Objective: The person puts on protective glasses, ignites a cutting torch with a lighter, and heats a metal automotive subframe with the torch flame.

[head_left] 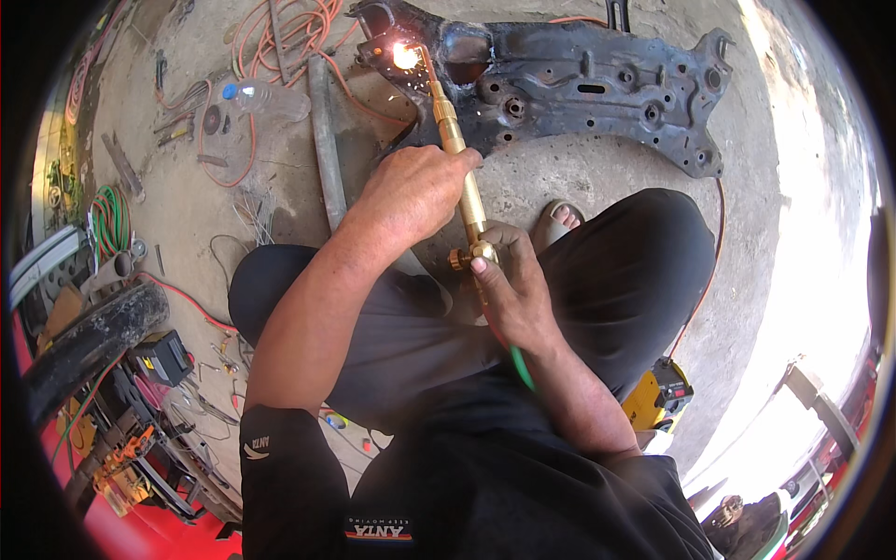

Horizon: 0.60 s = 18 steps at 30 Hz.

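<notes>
A brass cutting torch runs from my hands up to a dark, rusty steel frame part lying on the concrete floor. Its tip burns with a bright flame and sparks at the frame's left end. My left hand wraps around the torch's middle tube. My right hand grips the torch's rear end, thumb by the brass valve knob. A green hose leaves the torch behind my right wrist. I crouch in black clothes, one sandalled foot near the frame.
Orange hoses, a steel bar, a clear plastic bottle and scattered hand tools lie on the floor at left. A tyre and small black box sit at lower left. A yellow device sits at my right.
</notes>
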Each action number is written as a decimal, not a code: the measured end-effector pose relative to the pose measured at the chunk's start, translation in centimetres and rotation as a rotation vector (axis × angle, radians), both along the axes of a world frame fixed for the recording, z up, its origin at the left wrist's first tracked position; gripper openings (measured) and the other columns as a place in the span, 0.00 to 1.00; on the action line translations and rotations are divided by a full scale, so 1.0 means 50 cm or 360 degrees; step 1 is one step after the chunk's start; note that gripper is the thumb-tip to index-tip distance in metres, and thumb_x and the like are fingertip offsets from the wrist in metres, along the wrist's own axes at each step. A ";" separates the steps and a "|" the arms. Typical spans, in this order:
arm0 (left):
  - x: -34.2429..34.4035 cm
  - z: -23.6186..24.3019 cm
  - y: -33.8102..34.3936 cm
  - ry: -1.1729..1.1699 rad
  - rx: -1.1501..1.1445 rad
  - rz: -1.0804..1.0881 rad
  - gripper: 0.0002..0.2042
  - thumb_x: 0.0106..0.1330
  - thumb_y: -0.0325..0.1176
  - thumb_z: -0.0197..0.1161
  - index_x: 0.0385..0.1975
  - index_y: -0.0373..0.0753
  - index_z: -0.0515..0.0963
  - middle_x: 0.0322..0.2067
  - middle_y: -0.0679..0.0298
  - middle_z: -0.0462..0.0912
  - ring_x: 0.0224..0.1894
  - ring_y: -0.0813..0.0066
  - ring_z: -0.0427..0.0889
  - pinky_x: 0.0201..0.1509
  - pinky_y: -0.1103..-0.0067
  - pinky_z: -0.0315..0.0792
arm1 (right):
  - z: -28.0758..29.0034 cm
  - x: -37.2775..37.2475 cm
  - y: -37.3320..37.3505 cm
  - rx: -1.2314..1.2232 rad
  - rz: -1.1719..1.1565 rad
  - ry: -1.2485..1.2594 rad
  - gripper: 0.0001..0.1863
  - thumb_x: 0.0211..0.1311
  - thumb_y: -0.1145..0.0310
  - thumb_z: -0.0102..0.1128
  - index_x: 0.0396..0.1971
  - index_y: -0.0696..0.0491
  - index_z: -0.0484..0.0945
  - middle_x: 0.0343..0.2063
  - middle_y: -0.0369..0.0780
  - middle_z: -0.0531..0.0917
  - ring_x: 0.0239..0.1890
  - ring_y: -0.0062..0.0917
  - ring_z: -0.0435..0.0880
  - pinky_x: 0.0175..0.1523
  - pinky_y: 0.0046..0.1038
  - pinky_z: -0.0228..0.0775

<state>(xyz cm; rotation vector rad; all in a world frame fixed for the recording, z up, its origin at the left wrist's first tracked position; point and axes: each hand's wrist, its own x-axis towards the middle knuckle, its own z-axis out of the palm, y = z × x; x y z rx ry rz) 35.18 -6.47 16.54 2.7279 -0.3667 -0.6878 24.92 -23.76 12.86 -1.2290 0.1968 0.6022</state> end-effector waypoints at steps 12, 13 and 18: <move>0.000 -0.009 0.001 -0.0031 -0.0036 -0.0003 0.22 0.60 0.20 0.53 0.55 0.38 0.78 0.38 0.46 0.85 0.43 0.47 0.85 0.49 0.59 0.77 | 0.008 0.005 -0.004 -0.0091 0.0051 0.0020 0.13 0.73 0.68 0.58 0.49 0.53 0.67 0.32 0.35 0.80 0.25 0.14 0.75 0.25 0.18 0.68; 0.001 -0.008 0.002 -0.0036 -0.0031 -0.0008 0.22 0.59 0.20 0.53 0.54 0.38 0.78 0.38 0.46 0.85 0.43 0.47 0.85 0.49 0.59 0.77 | 0.008 0.005 -0.002 -0.0063 0.0039 -0.0003 0.12 0.73 0.68 0.58 0.49 0.53 0.67 0.33 0.35 0.80 0.25 0.14 0.76 0.25 0.18 0.68; 0.000 -0.004 0.003 -0.0001 -0.0026 -0.0014 0.21 0.59 0.20 0.53 0.54 0.36 0.78 0.37 0.45 0.85 0.42 0.47 0.85 0.49 0.58 0.77 | 0.012 0.004 -0.004 -0.0077 0.0054 -0.0017 0.12 0.73 0.67 0.58 0.48 0.53 0.67 0.35 0.36 0.80 0.26 0.15 0.76 0.25 0.19 0.70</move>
